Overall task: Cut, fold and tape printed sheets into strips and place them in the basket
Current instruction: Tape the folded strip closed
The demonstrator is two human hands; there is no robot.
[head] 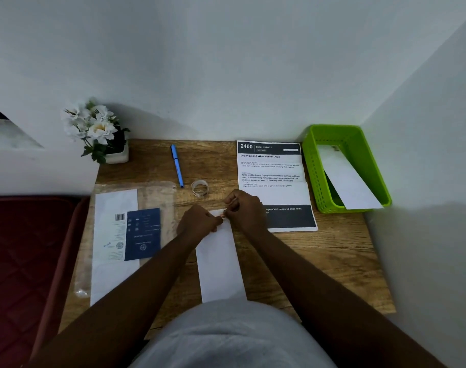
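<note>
Folded white strip (220, 264) lies lengthwise at desk (319, 261) centre, near edge to far; L hand (200, 221) and R hand (244, 208) both curled, pinching strip's far end; tape roll (199, 187) just beyond at 12; printed sheet (273, 179) at 1; green basket (346, 168) at 2, holding another strip (346, 179).

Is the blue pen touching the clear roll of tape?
Apart. The head view shows bare wooden desk between the blue pen and the clear roll of tape.
</note>
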